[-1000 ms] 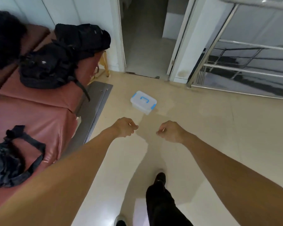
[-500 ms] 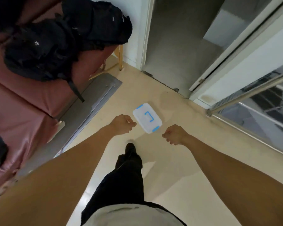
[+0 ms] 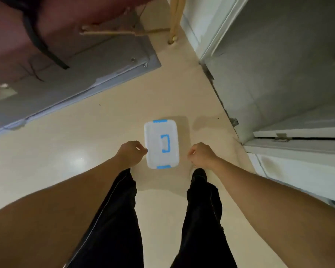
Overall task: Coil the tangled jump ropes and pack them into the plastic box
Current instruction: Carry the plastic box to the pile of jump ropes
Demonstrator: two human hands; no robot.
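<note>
The left hand (image 3: 131, 154) reaches down with its fingers curled in on themselves, holding nothing that shows; its knuckles sit just beside the left long edge of the box, and whether they touch it cannot be told. The right hand (image 3: 200, 154) hangs the same way, fingers curled and empty, a little apart from the box's right edge. Between the two hands lies the white translucent plastic box with a blue carry handle and blue end clips (image 3: 161, 144), lid on, flat on the glossy beige tiled floor (image 3: 85, 144). Both bare forearms run down to the bottom corners of the view, and below the box stand two legs in black trousers (image 3: 201, 219), the right one ending in a black shoe (image 3: 199, 174) close to the right hand. Up and left, a grey metal floor plate (image 3: 97, 68) lies under a reddish-brown padded bench (image 3: 52, 18) from which a black strap (image 3: 39, 43) dangles. To the right an open doorway with a white frame (image 3: 219, 31) leads onto a grey floor.
</note>
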